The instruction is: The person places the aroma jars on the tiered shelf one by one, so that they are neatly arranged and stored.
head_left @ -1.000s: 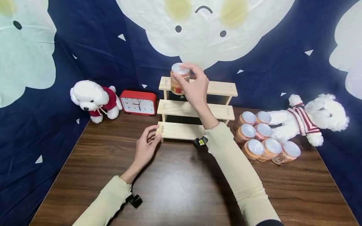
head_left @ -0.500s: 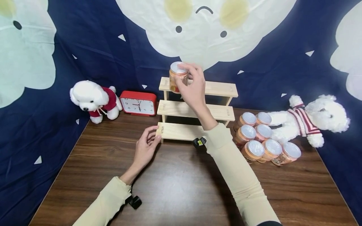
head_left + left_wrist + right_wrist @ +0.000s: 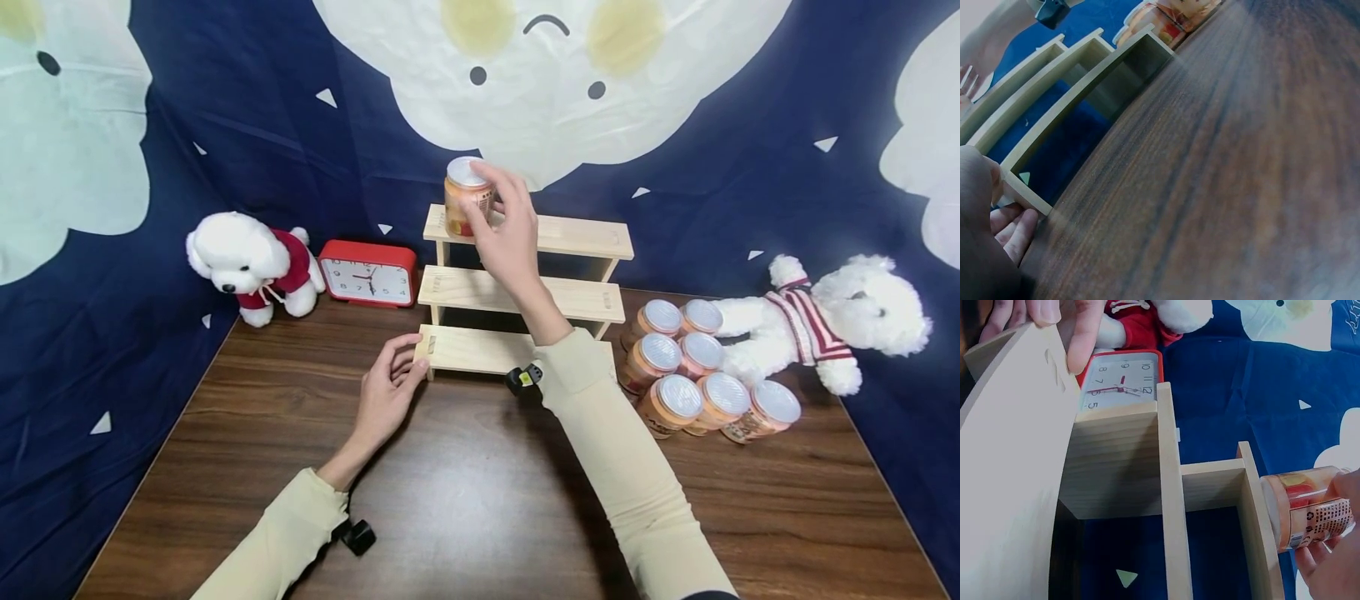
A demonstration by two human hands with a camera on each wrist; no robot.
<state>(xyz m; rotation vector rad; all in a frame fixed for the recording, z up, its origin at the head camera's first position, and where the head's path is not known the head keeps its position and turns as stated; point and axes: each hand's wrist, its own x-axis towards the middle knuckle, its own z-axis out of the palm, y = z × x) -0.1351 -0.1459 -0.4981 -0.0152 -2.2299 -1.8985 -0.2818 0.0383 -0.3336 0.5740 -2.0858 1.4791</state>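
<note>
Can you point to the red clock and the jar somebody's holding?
Red clock [image 3: 366,282]: head view, on its white dial.
Held jar [image 3: 1302,501]: right wrist view, on its printed label.

The stand [image 3: 480,287] stood on the table [image 3: 450,500] before a cloth [image 3: 285,133]; left of it sat the clock [image 3: 367,273], then a plush dog [image 3: 243,260]; right of it, seven jars [image 3: 701,354], then a plush toy [image 3: 810,327]; the right hand [image 3: 510,237] held a jar [image 3: 459,204] at the top shelf [image 3: 585,234]'s left end, the left hand [image 3: 385,396] the lowest shelf [image 3: 480,350]'s.
</note>
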